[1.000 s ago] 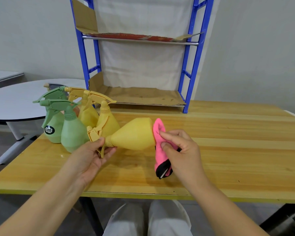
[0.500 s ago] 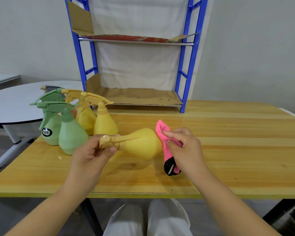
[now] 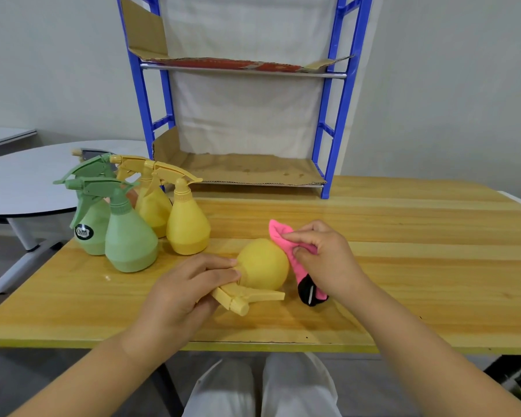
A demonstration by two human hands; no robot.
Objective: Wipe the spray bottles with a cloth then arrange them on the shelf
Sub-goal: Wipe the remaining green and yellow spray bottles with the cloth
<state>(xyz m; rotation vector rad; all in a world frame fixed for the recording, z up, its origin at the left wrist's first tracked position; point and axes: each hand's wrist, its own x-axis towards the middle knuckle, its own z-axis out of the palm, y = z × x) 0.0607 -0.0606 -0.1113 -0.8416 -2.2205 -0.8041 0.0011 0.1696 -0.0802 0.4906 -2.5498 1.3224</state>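
Note:
My left hand [image 3: 187, 287] grips the neck of a yellow spray bottle [image 3: 260, 264] that lies tipped over above the wooden table [image 3: 418, 266], its trigger head pointing toward me. A pink cloth [image 3: 286, 245] with a black end is pinched in my right hand [image 3: 325, 260] and pressed against the bottle's right side. Several other spray bottles stand at the table's left: two green ones [image 3: 127, 236] in front and two yellow ones [image 3: 187, 227] behind. The blue shelf [image 3: 328, 164] stands at the back, its cardboard-lined lower level bare.
A round white table [image 3: 21, 182] stands left of the wooden table, with a small dark object on it. The shelf's upper level holds a sheet of cardboard [image 3: 238, 63]. My knees show below the table's front edge.
The yellow bottle has been turned in my left hand, so its trigger head now points toward me and its round base faces away. The cloth has stayed against the bottle's right side.

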